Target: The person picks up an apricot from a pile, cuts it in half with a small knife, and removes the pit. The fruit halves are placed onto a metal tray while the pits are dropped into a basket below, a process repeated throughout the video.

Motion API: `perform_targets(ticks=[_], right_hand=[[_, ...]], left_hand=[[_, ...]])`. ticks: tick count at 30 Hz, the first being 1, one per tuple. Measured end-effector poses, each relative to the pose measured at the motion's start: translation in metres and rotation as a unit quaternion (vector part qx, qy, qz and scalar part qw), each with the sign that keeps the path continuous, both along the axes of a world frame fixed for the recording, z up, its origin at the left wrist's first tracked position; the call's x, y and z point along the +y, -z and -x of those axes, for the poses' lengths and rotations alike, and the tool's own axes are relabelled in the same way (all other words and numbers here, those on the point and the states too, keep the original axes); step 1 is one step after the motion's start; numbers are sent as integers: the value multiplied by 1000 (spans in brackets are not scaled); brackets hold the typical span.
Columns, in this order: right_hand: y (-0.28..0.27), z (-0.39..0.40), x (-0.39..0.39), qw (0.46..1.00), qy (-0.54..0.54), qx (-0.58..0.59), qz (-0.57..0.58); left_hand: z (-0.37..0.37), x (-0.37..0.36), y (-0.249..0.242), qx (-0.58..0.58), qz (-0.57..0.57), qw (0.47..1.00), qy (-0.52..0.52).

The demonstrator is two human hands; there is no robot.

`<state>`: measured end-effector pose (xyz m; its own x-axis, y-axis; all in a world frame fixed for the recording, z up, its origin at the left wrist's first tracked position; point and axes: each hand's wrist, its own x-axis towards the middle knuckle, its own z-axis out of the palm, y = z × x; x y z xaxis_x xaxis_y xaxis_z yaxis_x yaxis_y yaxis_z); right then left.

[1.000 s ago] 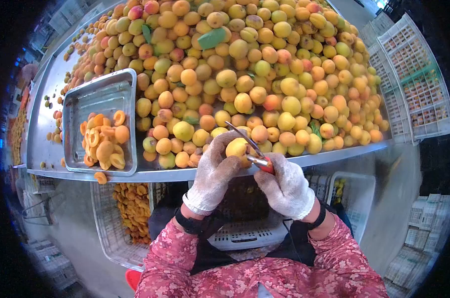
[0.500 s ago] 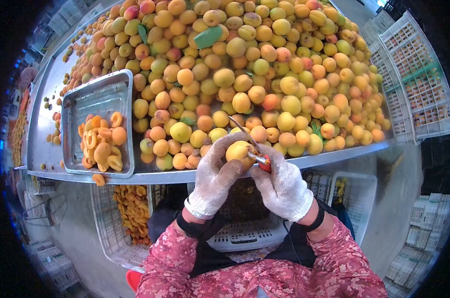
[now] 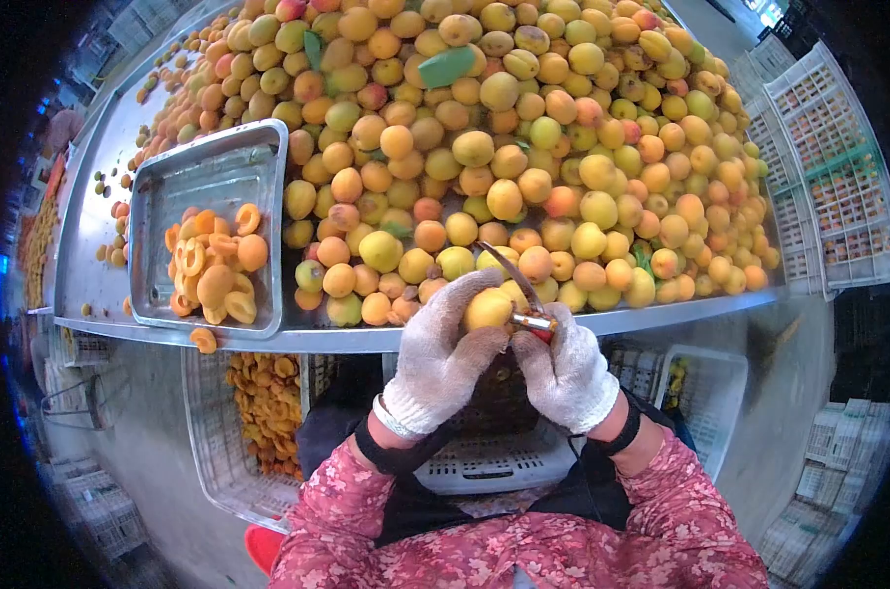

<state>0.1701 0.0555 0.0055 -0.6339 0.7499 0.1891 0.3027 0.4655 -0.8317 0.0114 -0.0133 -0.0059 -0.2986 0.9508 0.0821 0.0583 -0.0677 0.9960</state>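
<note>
A yellow apricot (image 3: pixel 487 309) is held in my gloved left hand (image 3: pixel 440 353), its fingers and thumb wrapped round it. My gloved right hand (image 3: pixel 565 370) grips a small knife (image 3: pixel 534 322) with a red and silver handle, right beside the fruit. The dark curved blade points up and to the left. Both hands are over the near edge of a metal table (image 3: pixel 356 340), in front of a large heap of apricots (image 3: pixel 504 199). To the left, a metal tray (image 3: pixel 279 226) holds halved apricots (image 3: pixel 214 285).
One apricot half (image 3: pixel 203 340) lies on the table edge below the tray. Under the table stand a crate with apricot halves (image 3: pixel 194 422), a white crate (image 3: pixel 499 471) and another white crate (image 3: pixel 725 393). Tall crates (image 3: pixel 818 167) lean at the right.
The apricot has turned in my left hand, and the knife has shifted slightly right and down. The tray and heap appear a little further right in the view.
</note>
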Motion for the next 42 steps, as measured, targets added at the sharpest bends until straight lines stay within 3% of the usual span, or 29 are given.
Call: perform_targets(ticks=[3,6,11,14,15,16,17,19,20,22,23,25,26,27,28,29,30,31,33,34,36,42], right_hand=[[0,2,-3,1000,-2,-2,9],[-2,4,-4,999,-11,-33,-10],[0,4,-11,999,-13,2,33],[17,8,-3,970,-109,59,-211],[8,6,-7,969,-112,56,-212],[-5,4,-14,968,-63,111,217],[-14,3,-19,784,0,145,604],[-15,2,-28,782,-38,172,598],[-17,-1,-31,773,-56,145,615],[-34,4,-40,772,-125,113,613],[-32,3,-45,748,-148,134,633],[-29,6,-60,800,-36,200,564],[-34,7,-60,873,13,152,464],[-40,9,-61,927,63,102,356],[-35,4,-56,961,54,39,267],[-37,3,-58,962,56,38,264],[-40,1,-59,988,48,-18,143],[-42,1,-61,996,39,-74,19],[-44,3,-66,996,41,-77,-5],[-43,5,-70,996,41,-78,-26],[-39,7,-74,996,34,-72,-35],[-38,12,-81,993,34,-91,-65]], left_hand=[[1,-4,-3,26,3,1000,-10],[3,-7,-3,149,-31,987,-43],[4,-12,-7,88,4,996,-22],[10,-11,-10,199,-28,979,-7],[13,-11,-8,196,-29,980,-10],[15,-12,-4,193,-58,979,1],[16,-13,-4,191,-88,978,10],[17,-18,-8,159,-87,983,12],[17,-19,-12,10,-46,998,44],[16,-21,-13,-253,39,963,88],[17,-22,-14,-253,33,963,90],[20,-25,-18,-210,-13,973,93],[20,-29,-18,-298,-21,948,112],[21,-30,-18,-298,-25,947,114],[21,-32,-17,-331,-43,935,120],[22,-34,-17,-363,-60,921,126],[21,-37,-20,-374,-59,917,121],[22,-38,-22,-375,-62,917,125],[23,-39,-26,-221,-53,969,95],[22,-39,-24,-222,-56,968,99],[23,-39,-15,-345,-62,928,125],[27,-44,-17,-331,-67,933,121]])
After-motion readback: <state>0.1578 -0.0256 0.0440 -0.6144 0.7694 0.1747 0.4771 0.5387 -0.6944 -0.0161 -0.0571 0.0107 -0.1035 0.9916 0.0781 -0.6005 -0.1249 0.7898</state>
